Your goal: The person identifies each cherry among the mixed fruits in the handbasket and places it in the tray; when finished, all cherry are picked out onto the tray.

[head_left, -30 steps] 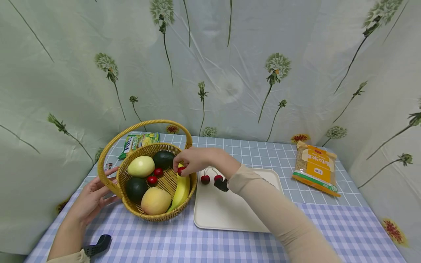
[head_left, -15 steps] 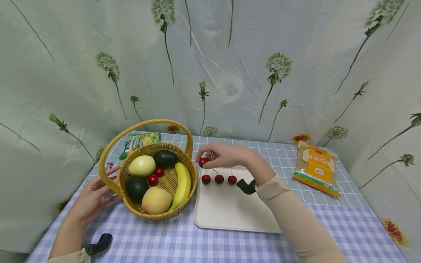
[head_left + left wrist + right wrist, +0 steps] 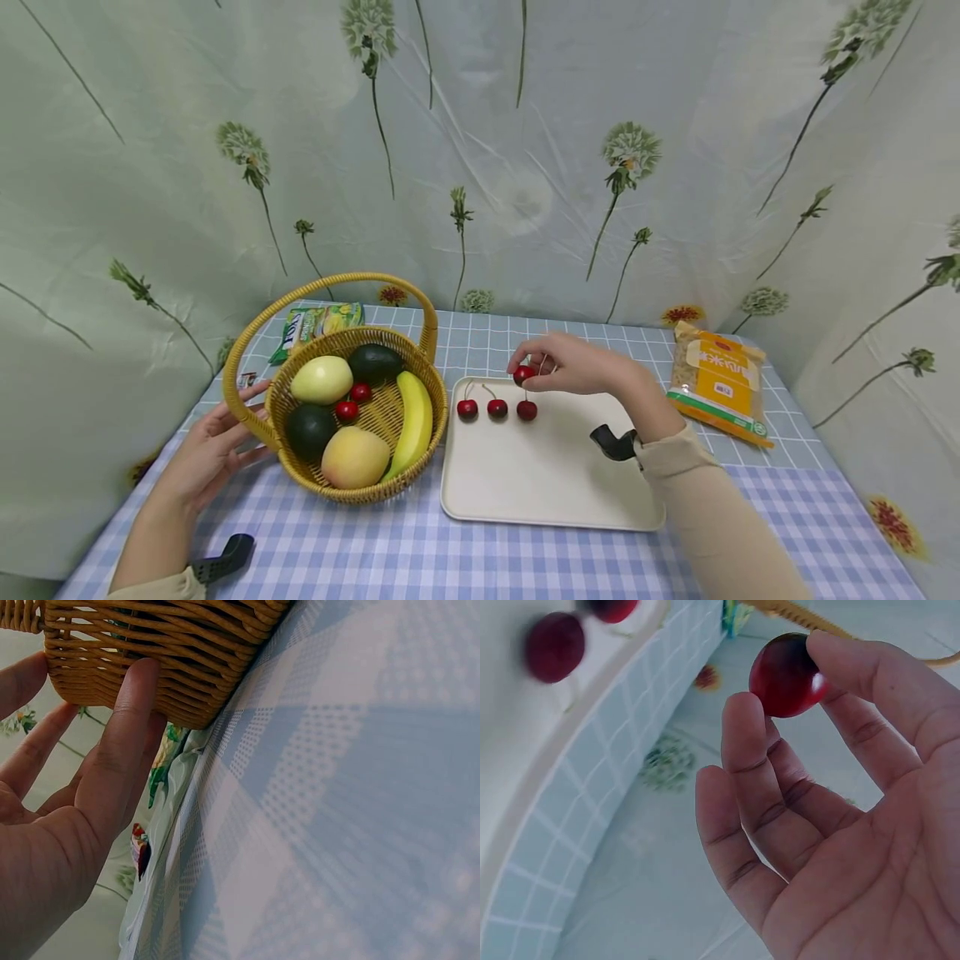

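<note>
Between thumb and fingertips my right hand (image 3: 573, 364) pinches a dark red cherry (image 3: 787, 676), held above the back part of a cream tray (image 3: 555, 500). Three more cherries (image 3: 497, 408) with stems sit in a row along that tray's back left. My left hand (image 3: 212, 454) touches the side of a yellow wicker basket (image 3: 352, 497), fingers extended against the weave in the left wrist view. Inside the basket lie a banana (image 3: 414, 425), a peach (image 3: 356, 458), a pale yellow-green fruit (image 3: 322, 380), two dark green avocados (image 3: 377, 364) and two cherries (image 3: 347, 412).
A green snack packet (image 3: 303, 329) lies behind the basket. At the back right is an orange and clear bag of grain (image 3: 720, 379). The basket's tall handle (image 3: 330, 287) arches above its rim. A floral curtain (image 3: 540, 167) hangs behind the checked tablecloth (image 3: 360, 554).
My right hand has lifted the cherry out of the basket and carried it right, over the tray. The left hand stays at the basket's side.
</note>
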The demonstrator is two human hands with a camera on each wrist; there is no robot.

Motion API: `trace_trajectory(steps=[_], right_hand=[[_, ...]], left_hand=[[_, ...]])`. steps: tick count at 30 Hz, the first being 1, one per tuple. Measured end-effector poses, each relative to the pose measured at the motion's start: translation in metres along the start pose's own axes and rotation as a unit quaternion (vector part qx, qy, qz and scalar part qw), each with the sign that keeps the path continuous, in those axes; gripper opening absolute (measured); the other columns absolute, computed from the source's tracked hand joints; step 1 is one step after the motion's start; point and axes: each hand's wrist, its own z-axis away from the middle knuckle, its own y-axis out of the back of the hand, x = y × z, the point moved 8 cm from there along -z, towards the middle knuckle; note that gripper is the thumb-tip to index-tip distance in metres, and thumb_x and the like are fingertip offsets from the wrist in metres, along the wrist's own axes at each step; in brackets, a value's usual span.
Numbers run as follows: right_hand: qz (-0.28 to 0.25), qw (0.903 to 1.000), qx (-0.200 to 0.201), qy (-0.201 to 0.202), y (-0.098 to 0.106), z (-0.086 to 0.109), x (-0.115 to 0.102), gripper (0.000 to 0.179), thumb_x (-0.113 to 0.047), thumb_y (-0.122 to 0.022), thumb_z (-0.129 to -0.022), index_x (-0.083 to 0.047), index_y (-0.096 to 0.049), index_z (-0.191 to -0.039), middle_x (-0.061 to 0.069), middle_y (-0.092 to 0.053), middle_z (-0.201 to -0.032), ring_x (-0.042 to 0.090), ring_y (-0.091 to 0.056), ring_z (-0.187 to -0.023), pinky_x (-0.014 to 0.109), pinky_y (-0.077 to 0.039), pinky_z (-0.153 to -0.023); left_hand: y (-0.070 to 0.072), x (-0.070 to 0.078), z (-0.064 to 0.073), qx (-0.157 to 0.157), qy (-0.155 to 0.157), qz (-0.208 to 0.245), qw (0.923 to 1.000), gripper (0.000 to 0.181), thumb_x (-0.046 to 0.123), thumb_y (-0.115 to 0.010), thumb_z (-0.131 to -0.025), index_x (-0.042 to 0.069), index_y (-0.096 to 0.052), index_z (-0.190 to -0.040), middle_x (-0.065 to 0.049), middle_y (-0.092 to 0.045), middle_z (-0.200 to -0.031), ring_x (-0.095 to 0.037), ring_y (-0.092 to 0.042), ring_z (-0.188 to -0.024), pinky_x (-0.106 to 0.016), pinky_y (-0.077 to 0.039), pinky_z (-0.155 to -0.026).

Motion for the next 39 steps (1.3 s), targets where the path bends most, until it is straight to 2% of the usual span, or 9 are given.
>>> trace_trajectory(steps=[9, 15, 26, 33, 39], right_hand=[[-0.017, 0.9996, 0.005, -0.024, -0.007, 0.013, 0.035, 0.023, -0.021, -0.071, -0.103, -0.016, -0.072, -0.126, 0.002, -0.073, -0.105, 0.017, -0.067, -0.094, 0.033, -0.055, -0.081], [-0.015, 0.9985, 0.002, -0.053, -0.016, 0.021, 0.055, 0.026, -0.018, -0.072, -0.102, -0.013, -0.072, -0.127, 0.002, -0.073, -0.103, 0.017, -0.065, -0.091, 0.033, -0.055, -0.081], [-0.019, 0.9958, -0.003, -0.089, -0.037, 0.025, 0.085, 0.023, -0.017, -0.075, -0.100, -0.017, -0.072, -0.122, 0.002, -0.071, -0.103, 0.018, -0.064, -0.094, 0.033, -0.055, -0.083], [-0.013, 0.9951, -0.004, -0.098, -0.043, 0.025, 0.093, 0.022, -0.016, -0.074, -0.100, -0.020, -0.071, -0.121, 0.002, -0.071, -0.103, 0.018, -0.064, -0.095, 0.034, -0.053, -0.083], [-0.023, 0.9943, -0.002, -0.104, -0.046, 0.024, 0.093, 0.025, -0.016, -0.077, -0.098, -0.016, -0.068, -0.121, 0.003, -0.070, -0.101, 0.019, -0.064, -0.093, 0.033, -0.055, -0.081]], left_hand=[[0.001, 0.001, 0.001, 0.002, 0.000, -0.011, 0.9999, 0.047, 0.011, -0.055, -0.112, 0.036, -0.058, -0.152, 0.020, -0.071, -0.120, 0.000, -0.071, -0.105, -0.031, -0.063, -0.081], [0.001, 0.001, 0.000, 0.006, 0.004, -0.021, 0.9998, 0.047, 0.015, -0.057, -0.112, 0.035, -0.056, -0.155, 0.021, -0.072, -0.119, 0.001, -0.070, -0.105, -0.030, -0.063, -0.081], [0.001, -0.001, 0.000, 0.003, 0.000, 0.001, 1.0000, 0.048, 0.008, -0.053, -0.113, 0.039, -0.062, -0.148, 0.017, -0.072, -0.117, -0.002, -0.071, -0.104, -0.032, -0.063, -0.081], [0.001, 0.000, 0.000, 0.000, -0.001, 0.004, 1.0000, 0.047, 0.008, -0.053, -0.113, 0.039, -0.063, -0.147, 0.017, -0.073, -0.117, -0.003, -0.071, -0.103, -0.032, -0.063, -0.081], [0.001, 0.000, -0.001, -0.002, 0.000, 0.006, 1.0000, 0.048, 0.007, -0.053, -0.113, 0.040, -0.063, -0.147, 0.018, -0.074, -0.117, -0.002, -0.071, -0.105, -0.032, -0.063, -0.081]])
